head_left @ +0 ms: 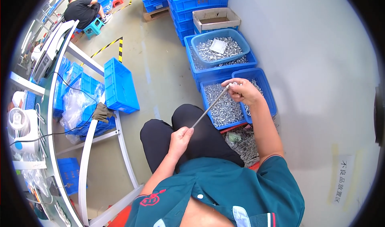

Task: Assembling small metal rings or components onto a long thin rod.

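Note:
A thin grey metal rod [209,106] slants up to the right across my lap. Its near end is gripped in my closed left hand [179,142], above my dark trousers [158,143]. At the far end my right hand [245,92] has its fingers bent around the rod's tip and some small shiny metal pieces; their exact shape is too small to tell. Under that hand sits a blue bin [216,126] full of small silvery metal parts [222,104]. Beside my right thigh lies a heap of thin metal rods [244,147], partly hidden by my arm and leg.
Behind the bin, a light blue basin [196,52] holds more metal parts. A white box [216,24] and stacked blue crates [186,10] stand farther back. At left are a white-framed workbench [86,167], a blue crate [120,84] and a glove [102,112]. A person [82,10] sits far left.

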Demonstrator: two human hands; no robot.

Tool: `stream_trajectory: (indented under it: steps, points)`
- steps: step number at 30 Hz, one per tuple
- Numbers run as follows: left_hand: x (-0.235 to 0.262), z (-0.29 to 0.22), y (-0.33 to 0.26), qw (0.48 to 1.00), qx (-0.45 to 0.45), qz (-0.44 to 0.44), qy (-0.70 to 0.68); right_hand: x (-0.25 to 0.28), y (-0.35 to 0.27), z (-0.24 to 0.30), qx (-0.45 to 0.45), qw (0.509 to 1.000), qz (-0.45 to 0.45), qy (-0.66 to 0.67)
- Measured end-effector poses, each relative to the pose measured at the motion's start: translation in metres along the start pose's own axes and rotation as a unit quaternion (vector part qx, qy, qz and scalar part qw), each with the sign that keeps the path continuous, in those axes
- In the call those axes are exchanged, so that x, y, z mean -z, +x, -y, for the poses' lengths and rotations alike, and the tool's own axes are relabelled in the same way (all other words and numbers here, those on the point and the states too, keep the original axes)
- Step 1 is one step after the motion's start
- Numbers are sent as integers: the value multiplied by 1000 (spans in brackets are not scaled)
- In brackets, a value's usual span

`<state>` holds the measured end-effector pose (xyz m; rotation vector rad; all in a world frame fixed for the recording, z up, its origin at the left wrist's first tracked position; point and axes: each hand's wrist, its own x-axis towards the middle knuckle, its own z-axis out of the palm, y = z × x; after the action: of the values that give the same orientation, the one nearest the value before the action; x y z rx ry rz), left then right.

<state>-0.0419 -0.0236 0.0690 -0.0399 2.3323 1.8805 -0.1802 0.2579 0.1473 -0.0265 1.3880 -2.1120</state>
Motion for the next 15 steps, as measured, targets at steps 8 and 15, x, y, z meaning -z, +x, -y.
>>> stream_trajectory:
  steps: [8,15]
  points:
    - [2,-1,0,996,20,17,-91,12,3,-18,34,976,55,208]
    - [0,4,-2,997,8,12,-78,17,12,-29,1,944,45,327]
